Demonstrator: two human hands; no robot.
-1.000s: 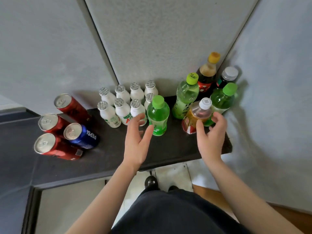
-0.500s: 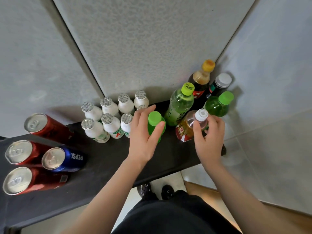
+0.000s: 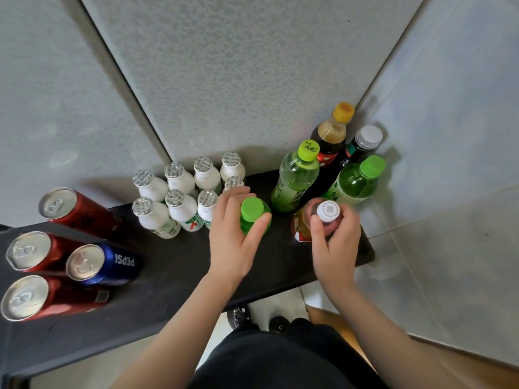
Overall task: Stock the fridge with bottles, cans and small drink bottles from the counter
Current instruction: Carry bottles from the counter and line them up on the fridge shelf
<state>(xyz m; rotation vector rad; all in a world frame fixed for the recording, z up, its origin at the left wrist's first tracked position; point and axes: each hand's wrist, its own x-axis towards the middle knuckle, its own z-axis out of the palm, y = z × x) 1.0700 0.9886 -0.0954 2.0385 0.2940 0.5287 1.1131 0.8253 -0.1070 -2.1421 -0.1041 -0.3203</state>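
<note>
Grips (image 3: 233,240) (image 3: 335,248) tight: green bottle (image 3: 252,209); amber bottle (image 3: 328,211)

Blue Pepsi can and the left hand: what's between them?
Nothing: the head view shows only bare black counter between the blue Pepsi can and left hand.

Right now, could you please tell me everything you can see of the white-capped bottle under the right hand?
The white-capped bottle is clear plastic holding an amber drink, with a red label low on its side and a printed square on its white cap. It looks upright on the black counter, near its right end, in front of a tall green bottle. The right hand grips it around the shoulder, thumb on its left, fingers curled round its right side.
</note>
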